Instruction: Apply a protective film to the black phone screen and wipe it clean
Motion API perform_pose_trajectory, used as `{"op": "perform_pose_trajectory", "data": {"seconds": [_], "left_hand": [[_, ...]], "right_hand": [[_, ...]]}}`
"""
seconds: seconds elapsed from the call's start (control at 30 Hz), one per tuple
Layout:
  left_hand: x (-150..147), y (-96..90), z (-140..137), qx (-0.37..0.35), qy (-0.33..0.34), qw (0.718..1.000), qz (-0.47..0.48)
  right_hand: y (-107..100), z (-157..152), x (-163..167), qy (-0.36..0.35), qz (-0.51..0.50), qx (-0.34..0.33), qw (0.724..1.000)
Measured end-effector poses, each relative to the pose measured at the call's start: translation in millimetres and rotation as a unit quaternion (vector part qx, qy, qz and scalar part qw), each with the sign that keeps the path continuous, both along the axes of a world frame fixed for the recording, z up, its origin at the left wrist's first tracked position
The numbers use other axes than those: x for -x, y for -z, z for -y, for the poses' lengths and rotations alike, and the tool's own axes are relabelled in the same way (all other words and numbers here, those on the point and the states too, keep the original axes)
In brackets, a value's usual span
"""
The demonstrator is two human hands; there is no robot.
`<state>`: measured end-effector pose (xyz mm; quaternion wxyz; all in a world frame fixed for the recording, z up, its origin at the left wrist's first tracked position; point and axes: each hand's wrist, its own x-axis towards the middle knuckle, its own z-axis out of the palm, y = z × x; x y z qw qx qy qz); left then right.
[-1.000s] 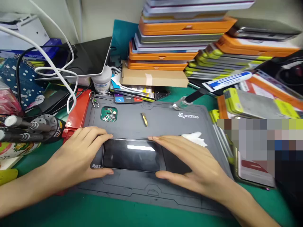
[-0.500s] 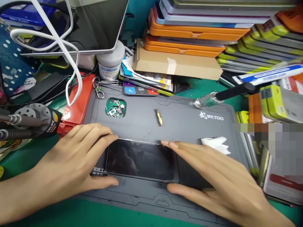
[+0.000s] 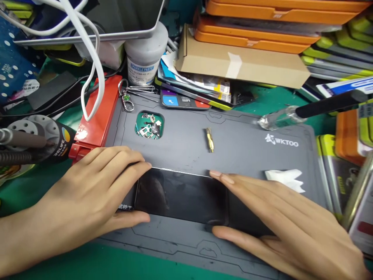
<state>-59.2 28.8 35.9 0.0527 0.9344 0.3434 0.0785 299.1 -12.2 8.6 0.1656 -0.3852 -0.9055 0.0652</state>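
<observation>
A dark-screened smartphone point(image 3: 183, 196) lies flat, screen up, on a grey work mat point(image 3: 180, 241). My left hand point(image 3: 96, 194) spans its left end, fingertips at the far edge and thumb along the near edge. At the right end, my right hand point(image 3: 279, 214) does the same, with fingers nearly straight at the far edge and the thumb by the near edge. Past the phone lies a small brass-coloured bit point(image 3: 209, 140). A crumpled white tissue point(image 3: 285, 180) rests beyond my right hand.
Small metal parts point(image 3: 150, 126) fill a recess in the mat. Behind stand a tub of paste point(image 3: 142, 66), a cardboard box point(image 3: 241, 64) and stacked orange cases point(image 3: 262, 37). A glass bottle with a black top point(image 3: 279, 116) is at the back right. A white cable point(image 3: 90, 54) hangs at left.
My view has shifted, so the mat and the things behind it appear larger and farther right. Both hands keep about the same pose around the phone.
</observation>
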Motion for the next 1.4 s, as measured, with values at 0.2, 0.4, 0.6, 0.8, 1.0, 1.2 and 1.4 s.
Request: {"op": "perform_pose_trajectory", "data": {"seconds": [0.2,0.4,0.6,0.8,1.0,1.2,1.4], "left_hand": [[-0.5,1.2,-0.3,-0.004,0.002,1.000,0.002],[1.4,2.6,0.9,0.007,-0.004,1.000,0.016],[1.2,4.2,0.3,0.010,-0.001,0.999,0.034],[-0.9,3.3,-2.7,-0.013,0.014,1.000,0.022],[-2.2,3.3,-3.9,-0.015,0.014,0.999,0.025],[-1.0,4.9,-3.5,-0.011,0.014,0.999,0.032],[-1.3,4.6,-3.3,-0.033,0.022,0.999,0.025]], "right_hand": [[-0.2,-0.8,1.0,-0.008,0.007,-0.014,1.000],[0.1,-0.4,3.3,-0.013,0.013,-0.022,1.000],[-0.1,1.1,3.3,-0.009,0.017,-0.031,0.999],[-0.6,0.9,3.2,-0.014,0.016,-0.035,0.999],[-2.0,0.0,4.5,-0.016,0.014,-0.042,0.999],[-2.8,-0.6,5.8,-0.016,0.013,-0.044,0.999],[-2.0,-0.4,5.3,-0.019,0.019,-0.046,0.999]]}}
